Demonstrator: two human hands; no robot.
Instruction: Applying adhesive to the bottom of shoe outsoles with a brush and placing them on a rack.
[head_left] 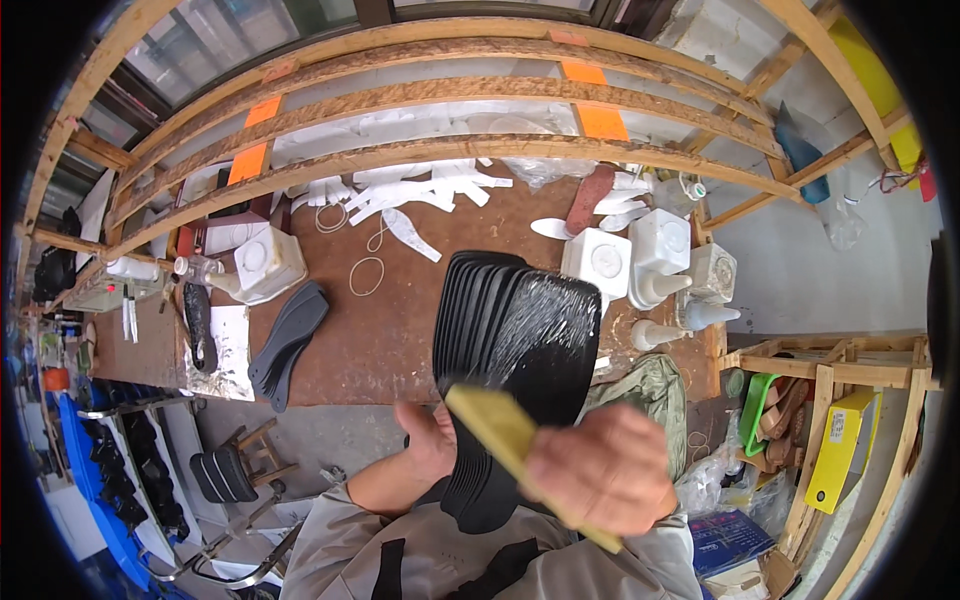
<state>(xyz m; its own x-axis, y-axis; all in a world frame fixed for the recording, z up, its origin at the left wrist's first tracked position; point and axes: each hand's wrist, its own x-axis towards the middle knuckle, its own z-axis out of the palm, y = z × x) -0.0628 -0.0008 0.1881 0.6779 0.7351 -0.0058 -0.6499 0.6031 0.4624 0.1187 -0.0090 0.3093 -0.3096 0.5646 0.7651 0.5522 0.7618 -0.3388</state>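
A fanned stack of black shoe insoles extends from over the table edge down to my lap. The topmost insole carries wet, whitish streaks across its broad end. My right hand is closed around a flat yellow strip, perhaps a brush handle, slanting across the lower part of the stack; it is blurred. At the stack's left side is my left hand, thumb stretched out and fingers apart, some partly hidden by the insoles. Another bundle of dark grey insoles lies on the table to the left.
White bottles with nozzles stand on the brown table at right; another white container stands left. White cut pieces lie along the back. A wooden slatted rack spans above. A stool stands lower left.
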